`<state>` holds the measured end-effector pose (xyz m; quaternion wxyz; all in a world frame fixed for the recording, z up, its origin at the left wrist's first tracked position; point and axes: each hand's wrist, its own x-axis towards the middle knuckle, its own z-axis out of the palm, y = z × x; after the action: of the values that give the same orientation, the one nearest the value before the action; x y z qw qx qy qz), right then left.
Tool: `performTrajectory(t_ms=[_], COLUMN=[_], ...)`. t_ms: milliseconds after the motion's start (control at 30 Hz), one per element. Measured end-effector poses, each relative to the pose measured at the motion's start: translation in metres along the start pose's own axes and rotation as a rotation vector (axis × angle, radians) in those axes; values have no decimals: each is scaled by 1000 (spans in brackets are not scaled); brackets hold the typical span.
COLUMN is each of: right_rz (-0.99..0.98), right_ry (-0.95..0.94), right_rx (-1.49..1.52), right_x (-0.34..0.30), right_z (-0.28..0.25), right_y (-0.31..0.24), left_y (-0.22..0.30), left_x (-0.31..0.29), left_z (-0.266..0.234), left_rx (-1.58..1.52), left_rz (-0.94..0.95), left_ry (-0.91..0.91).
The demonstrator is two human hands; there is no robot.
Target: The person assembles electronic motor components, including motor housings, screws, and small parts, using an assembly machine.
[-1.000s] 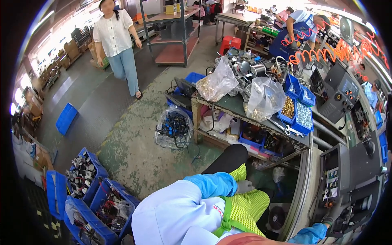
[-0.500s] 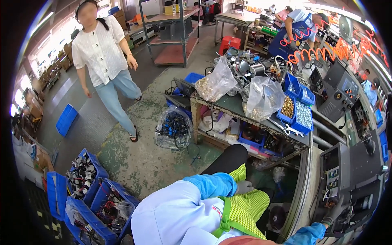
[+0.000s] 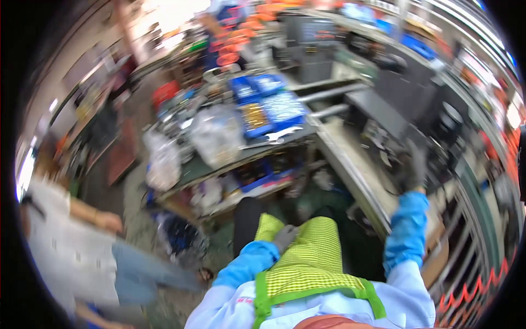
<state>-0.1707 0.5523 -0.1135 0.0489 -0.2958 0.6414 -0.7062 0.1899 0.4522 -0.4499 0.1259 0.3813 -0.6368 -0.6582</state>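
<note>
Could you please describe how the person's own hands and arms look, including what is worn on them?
The left hand and right hand wear grey gloves. Bright blue, wrinkled sleeve covers go over the forearms, above them pale blue shirt sleeves. Blur hides finer details.

The head view looks down from close above the apron (image 3: 309,247), seemingly facing the workbench (image 3: 193,176), though blurred.

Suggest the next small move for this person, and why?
Perhaps lift the left grip off the checked apron and toward the open dark machine to help: the right grip is at that machine alone, while the left rests on the lap. Blur hides whether the right holds anything.
</note>
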Motion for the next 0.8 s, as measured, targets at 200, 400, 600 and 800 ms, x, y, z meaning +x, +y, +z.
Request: performTrajectory(t_ms=[200,400,600,800], right_rz=[268,197,-100,92], right_ry=[9,126,226,166], right_rx=[-22,-170,-547,-281], right_x=[28,-3,16,20], right_z=[-42,-45,-56,-38], right_y=[34,32,38,5], left_y=[32,25,19,16], left_x=[0,-5,-4,6], left_z=[11,14,12,12], left_rx=[135,101,122,211], left_rz=[38,8,0,126], left_ry=[-53,-47,-85,-64])
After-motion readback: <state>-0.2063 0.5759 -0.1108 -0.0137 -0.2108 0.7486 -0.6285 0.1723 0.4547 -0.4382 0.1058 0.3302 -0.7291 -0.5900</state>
